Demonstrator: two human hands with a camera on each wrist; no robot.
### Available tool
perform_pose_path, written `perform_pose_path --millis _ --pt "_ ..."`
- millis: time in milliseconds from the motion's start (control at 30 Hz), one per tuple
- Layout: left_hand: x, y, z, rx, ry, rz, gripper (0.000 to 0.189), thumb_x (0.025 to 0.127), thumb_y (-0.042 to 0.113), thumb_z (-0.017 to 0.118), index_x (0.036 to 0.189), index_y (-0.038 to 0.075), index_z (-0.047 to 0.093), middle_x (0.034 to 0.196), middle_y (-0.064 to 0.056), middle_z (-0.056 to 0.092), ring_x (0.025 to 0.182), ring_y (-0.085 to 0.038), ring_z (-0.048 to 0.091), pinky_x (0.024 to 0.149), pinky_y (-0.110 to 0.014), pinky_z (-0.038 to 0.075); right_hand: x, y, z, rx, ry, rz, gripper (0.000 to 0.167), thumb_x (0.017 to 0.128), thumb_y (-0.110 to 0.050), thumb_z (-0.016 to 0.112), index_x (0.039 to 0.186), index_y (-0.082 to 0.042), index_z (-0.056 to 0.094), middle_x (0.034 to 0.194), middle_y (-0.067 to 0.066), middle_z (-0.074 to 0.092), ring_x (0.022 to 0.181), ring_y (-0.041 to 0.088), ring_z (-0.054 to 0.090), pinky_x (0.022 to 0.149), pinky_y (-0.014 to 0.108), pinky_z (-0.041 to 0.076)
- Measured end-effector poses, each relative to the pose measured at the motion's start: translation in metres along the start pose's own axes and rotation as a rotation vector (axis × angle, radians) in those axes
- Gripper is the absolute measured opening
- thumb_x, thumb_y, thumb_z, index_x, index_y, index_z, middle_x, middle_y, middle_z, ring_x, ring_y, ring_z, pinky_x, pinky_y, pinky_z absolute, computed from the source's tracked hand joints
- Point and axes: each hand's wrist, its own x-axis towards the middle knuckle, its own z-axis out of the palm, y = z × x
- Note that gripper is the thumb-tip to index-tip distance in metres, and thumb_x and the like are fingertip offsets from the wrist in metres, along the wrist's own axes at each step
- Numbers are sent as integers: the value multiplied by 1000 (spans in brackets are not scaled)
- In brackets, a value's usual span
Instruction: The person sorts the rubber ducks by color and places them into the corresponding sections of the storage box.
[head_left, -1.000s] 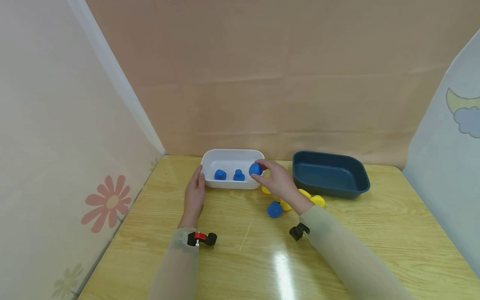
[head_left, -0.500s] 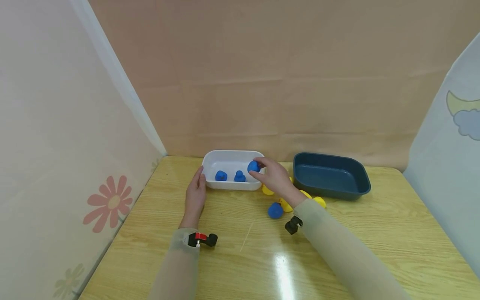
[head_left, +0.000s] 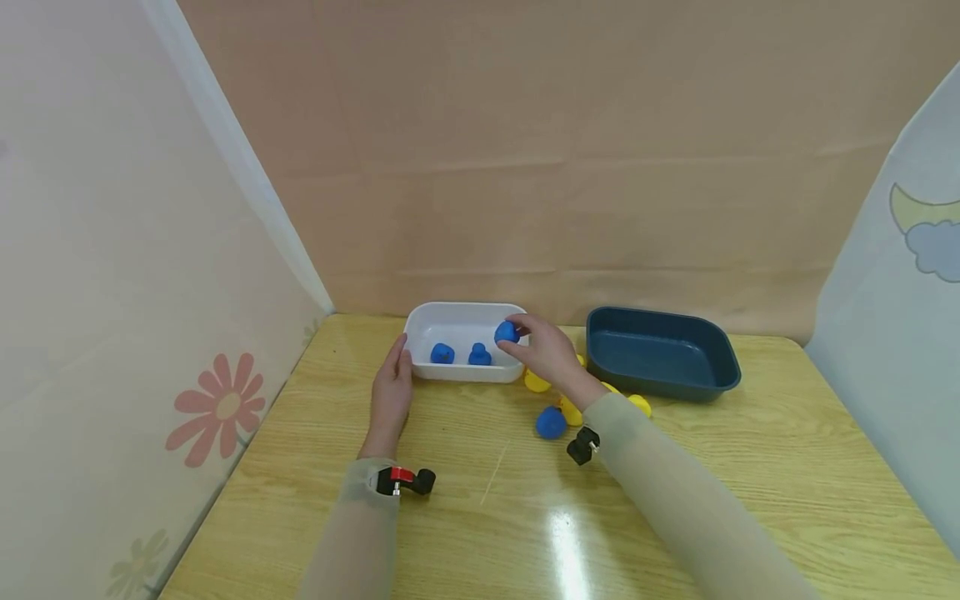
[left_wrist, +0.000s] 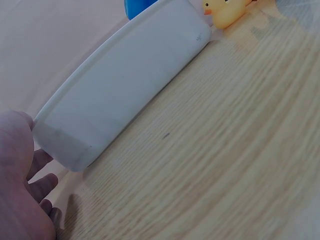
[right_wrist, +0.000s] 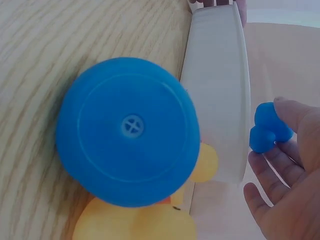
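Observation:
In the head view, my right hand (head_left: 553,352) pinches a blue rubber duck (head_left: 506,332) between thumb and fingers, above the right end of a white tub (head_left: 468,374). Two more blue ducks, a left one (head_left: 442,353) and a middle one (head_left: 480,355), lie inside the tub. At its left end my left hand (head_left: 392,392) holds the tub by the edge. The left wrist view shows the thumb at the rim and fingers by the end wall (left_wrist: 62,150). The right wrist view shows the held duck (right_wrist: 270,127) just beyond the tub's rim.
A blue duck (head_left: 551,422) lies on the table beside several yellow ducks (head_left: 536,381), partly hidden by my right arm. A dark blue tub (head_left: 663,387) stands at the back right. Fabric walls stand behind and at both sides.
My right hand has shifted slightly left and inward with the blue duck, then stayed nearly still. My left hand keeps its place at the white tub.

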Motion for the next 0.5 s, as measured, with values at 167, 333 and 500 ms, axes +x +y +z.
perform_pose_path --millis 167,333,500 --pt "0 0 0 7 -4 3 57 119 54 36 173 35 38 178 2 35 166 -26 28 132 -53 29 1 0 0 11 13 3 70 104 -39 80 165 -18 52 153 6 64 139 32 60 114 54 53" --pt "0 1 1 13 -4 20 56 121 50 36 174 32 38 178 0 36 165 -27 29 133 -53 28 -2 -2 -3 29 35 -7 69 103 -36 81 163 -15 54 152 7 65 137 32 61 114 56 52" --pt "0 2 0 11 2 19 54 121 45 37 174 31 38 178 0 37 165 -27 29 133 -53 28 -8 -3 -8 47 31 -20 66 104 -35 81 161 -13 56 152 7 65 135 31 62 114 54 52"
